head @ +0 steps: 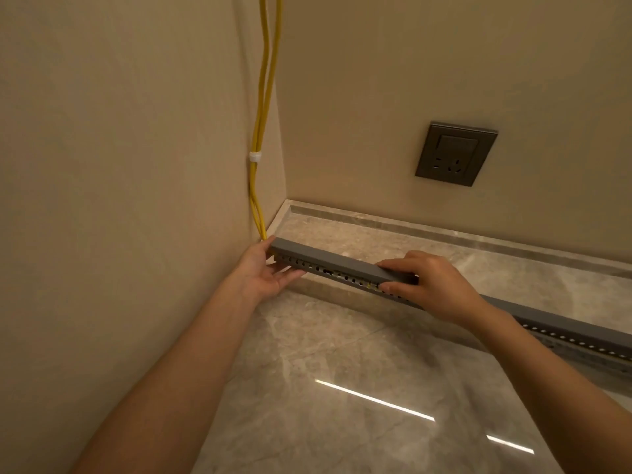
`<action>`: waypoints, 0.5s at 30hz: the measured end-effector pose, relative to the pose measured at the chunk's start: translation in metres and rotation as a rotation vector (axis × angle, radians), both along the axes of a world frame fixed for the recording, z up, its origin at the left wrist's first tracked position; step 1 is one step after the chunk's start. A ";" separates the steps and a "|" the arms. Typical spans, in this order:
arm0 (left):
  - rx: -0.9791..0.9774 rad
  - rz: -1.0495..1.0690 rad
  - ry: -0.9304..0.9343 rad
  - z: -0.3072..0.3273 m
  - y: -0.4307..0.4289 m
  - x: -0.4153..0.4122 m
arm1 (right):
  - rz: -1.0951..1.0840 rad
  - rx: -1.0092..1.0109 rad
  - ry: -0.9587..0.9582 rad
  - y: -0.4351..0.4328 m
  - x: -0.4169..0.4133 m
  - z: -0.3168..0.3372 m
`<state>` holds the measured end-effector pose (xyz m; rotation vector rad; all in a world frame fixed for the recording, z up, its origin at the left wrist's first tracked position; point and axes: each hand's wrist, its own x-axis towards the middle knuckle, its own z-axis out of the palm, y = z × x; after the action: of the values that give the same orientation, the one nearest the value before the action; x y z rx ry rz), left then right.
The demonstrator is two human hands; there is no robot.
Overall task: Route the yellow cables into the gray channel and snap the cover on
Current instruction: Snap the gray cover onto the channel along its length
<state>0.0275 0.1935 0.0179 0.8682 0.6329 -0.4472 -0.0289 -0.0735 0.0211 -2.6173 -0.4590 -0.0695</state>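
Yellow cables [262, 97] hang down the wall corner, bundled by a white tie [255, 156], and run in behind the left end of the gray channel [567, 340]. The channel lies along the stone ledge, its side slotted with holes, and a gray cover [328, 260] sits on top of it. My left hand [265, 271] cups the channel's left end at the corner, thumb on top and fingers underneath. My right hand [429, 283] grips the channel further right, fingers over the cover and thumb against the slotted side. A bit of yellow shows through the holes near my right thumb.
A gray wall socket [456, 153] is set in the back wall above the ledge. A raised stone ledge [444, 234] runs along the back wall. Glossy stone floor [342, 388] lies below. The left wall [119, 165] is close beside my left arm.
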 end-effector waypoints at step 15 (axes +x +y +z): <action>0.205 -0.051 -0.183 -0.002 -0.004 -0.006 | -0.064 0.014 0.060 -0.006 -0.006 -0.006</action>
<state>0.0213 0.1897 0.0160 1.1084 0.4940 -0.3473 -0.0351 -0.0791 0.0150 -2.6119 -0.3530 -0.0143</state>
